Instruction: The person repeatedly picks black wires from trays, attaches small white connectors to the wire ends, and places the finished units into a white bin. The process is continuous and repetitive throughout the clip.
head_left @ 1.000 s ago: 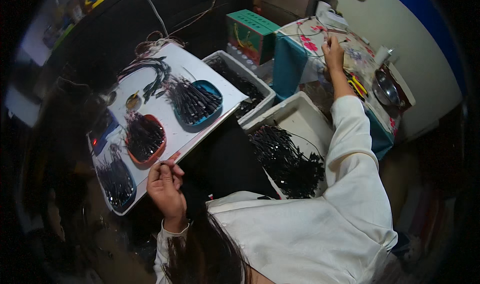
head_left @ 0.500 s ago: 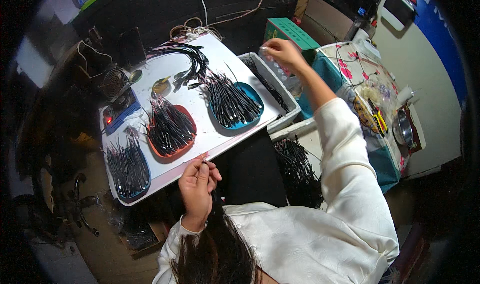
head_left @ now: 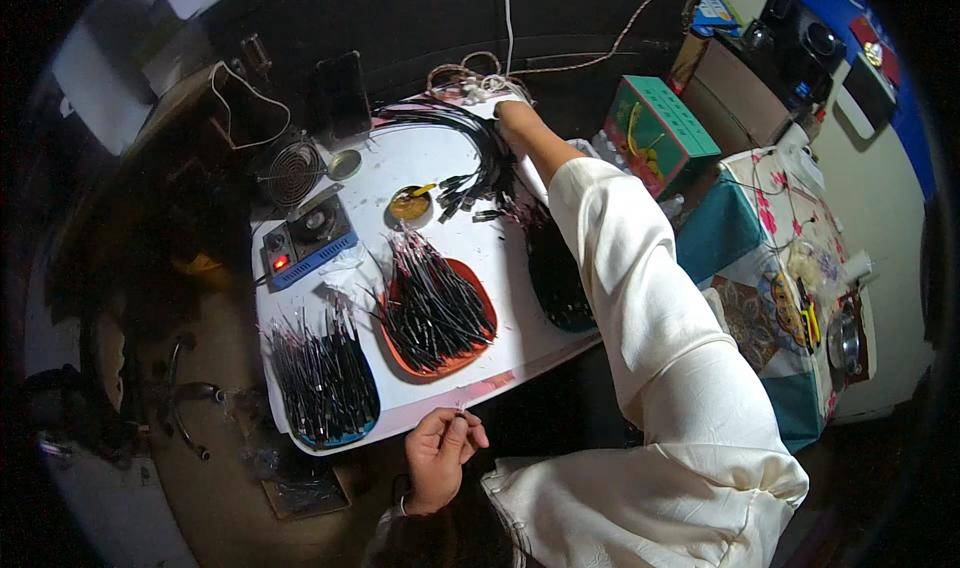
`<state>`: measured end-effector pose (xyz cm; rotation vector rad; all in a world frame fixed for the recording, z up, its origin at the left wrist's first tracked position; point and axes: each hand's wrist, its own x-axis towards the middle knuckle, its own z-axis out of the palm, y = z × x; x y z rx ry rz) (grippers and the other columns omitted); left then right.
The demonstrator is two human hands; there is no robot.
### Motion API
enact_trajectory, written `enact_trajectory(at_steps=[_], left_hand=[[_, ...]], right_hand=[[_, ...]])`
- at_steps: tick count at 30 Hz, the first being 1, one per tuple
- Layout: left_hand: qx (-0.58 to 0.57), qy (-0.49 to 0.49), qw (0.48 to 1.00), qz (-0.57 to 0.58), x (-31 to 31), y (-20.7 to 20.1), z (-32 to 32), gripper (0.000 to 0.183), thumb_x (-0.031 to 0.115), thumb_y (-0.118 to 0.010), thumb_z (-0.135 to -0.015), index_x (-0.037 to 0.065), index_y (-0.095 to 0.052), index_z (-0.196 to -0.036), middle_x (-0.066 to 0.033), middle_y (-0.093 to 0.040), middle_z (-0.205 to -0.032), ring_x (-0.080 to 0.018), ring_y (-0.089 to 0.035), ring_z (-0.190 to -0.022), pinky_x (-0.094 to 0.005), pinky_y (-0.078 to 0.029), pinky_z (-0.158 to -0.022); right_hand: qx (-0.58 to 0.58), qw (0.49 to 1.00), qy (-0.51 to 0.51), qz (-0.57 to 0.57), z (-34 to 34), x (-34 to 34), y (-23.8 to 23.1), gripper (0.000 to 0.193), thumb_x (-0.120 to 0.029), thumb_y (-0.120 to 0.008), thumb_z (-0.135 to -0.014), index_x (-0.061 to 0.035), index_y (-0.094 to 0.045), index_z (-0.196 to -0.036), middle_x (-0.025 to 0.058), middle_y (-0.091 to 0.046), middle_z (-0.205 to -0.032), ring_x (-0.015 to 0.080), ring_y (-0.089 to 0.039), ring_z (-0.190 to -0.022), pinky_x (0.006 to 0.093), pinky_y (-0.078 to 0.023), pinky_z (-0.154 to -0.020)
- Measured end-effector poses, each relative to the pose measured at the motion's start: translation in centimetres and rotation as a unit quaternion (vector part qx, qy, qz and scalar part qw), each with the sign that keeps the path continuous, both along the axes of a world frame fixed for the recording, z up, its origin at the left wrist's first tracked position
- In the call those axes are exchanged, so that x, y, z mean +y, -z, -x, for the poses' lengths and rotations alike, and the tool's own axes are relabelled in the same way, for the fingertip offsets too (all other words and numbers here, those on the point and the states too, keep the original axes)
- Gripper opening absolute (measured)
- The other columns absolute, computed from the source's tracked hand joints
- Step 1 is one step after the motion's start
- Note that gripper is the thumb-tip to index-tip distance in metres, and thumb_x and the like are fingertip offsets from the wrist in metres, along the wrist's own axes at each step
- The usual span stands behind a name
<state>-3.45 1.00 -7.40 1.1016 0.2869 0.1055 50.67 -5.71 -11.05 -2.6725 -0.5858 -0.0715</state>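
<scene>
My left hand [head_left: 436, 460] is closed in a pinch just off the table's front edge. Fine stripped wire ends [head_left: 461, 406] of a cable stick up from its fingertips; the rest of that cable is hidden. My right hand [head_left: 518, 120] reaches to the far side of the table, beside a bundle of long black cables [head_left: 485, 146]; its fingers are mostly hidden. An orange tray [head_left: 482, 298] and a blue tray [head_left: 374, 398] hold short black cables with bared ends. Another tray of black cables [head_left: 555, 268] lies partly behind my right sleeve.
A soldering station [head_left: 312, 233] with a red light and a round tin [head_left: 410, 206] stand on the white table [head_left: 440, 400]. A green box [head_left: 660, 133] is at the far right, near a side table with a flowered cloth [head_left: 775, 198]. Loose cord [head_left: 490, 80] lies at the back.
My right hand has moved left and farther back, from above the white bin to the table's far side. My left hand still pinches the cable. The whole view has shifted.
</scene>
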Motion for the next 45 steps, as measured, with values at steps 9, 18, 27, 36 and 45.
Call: enact_trajectory(at_steps=[9, 18, 27, 36, 45], left_hand=[[-0.011, 0.002, 1.000, -0.001, 0.5, 0.4, -1.1, 0.017, 0.010, -0.048, -0.099, -0.004, -0.056, -0.094, -0.0087, -0.061, -0.076, -0.0054, -0.043, -0.056, -0.0177, -0.034, -0.051], [-0.061, 0.023, 0.992, 0.108, -1.8, -2.3, -0.5, 0.019, 0.016, -0.045, -0.101, 0.001, -0.055, -0.094, -0.0132, -0.065, -0.091, -0.0116, -0.054, -0.066, -0.0206, -0.041, -0.056], [-0.168, 0.128, 0.952, 0.224, -1.0, -8.3, -5.8, 0.019, 0.016, -0.040, -0.101, 0.003, -0.054, -0.099, -0.0205, -0.055, -0.126, -0.0375, -0.059, -0.110, -0.0442, -0.054, -0.090], [-0.279, 0.033, 0.959, 0.039, 0.4, -11.8, -5.5, 0.015, 0.014, -0.045, -0.100, 0.005, -0.056, -0.095, -0.0091, -0.062, -0.099, -0.0093, -0.044, -0.062, -0.0220, -0.038, -0.057], [-0.277, 0.006, 0.960, -0.051, -5.5, -8.2, 2.2, 0.016, 0.013, -0.050, -0.099, 0.000, -0.057, -0.099, -0.0098, -0.060, -0.094, -0.0064, -0.044, -0.063, -0.0178, -0.035, -0.055]], right_hand=[[0.010, 0.996, -0.008, 0.084, -0.9, -3.5, -6.7, 0.017, -0.016, -0.068, -0.070, 0.0008, -0.069, -0.071, 0.0173, -0.068, -0.076, 0.0275, -0.066, -0.064, 0.0371, -0.051, -0.057], [-0.322, 0.857, -0.058, -0.398, 12.6, -9.5, -20.7, 0.018, -0.012, -0.065, -0.086, -0.0001, -0.056, -0.094, 0.0056, -0.062, -0.084, 0.0109, -0.060, -0.075, 0.0235, -0.049, -0.067], [-0.412, 0.749, -0.509, -0.102, 44.8, -15.5, -13.2, 0.017, -0.018, -0.061, -0.080, -0.0063, -0.062, -0.093, 0.0055, -0.062, -0.089, 0.0202, -0.062, -0.085, 0.0329, -0.050, -0.071], [-0.156, 0.830, -0.536, 0.007, 51.4, -19.1, -2.4, 0.021, -0.018, -0.059, -0.081, -0.0084, -0.063, -0.098, 0.0057, -0.060, -0.091, 0.0202, -0.058, -0.085, 0.0299, -0.049, -0.068], [0.289, 0.658, -0.220, -0.659, 45.5, -16.6, -9.0, 0.024, -0.015, -0.061, -0.093, 0.0042, -0.060, -0.107, 0.0088, -0.065, -0.094, 0.0103, -0.061, -0.080, 0.0211, -0.049, -0.067]])
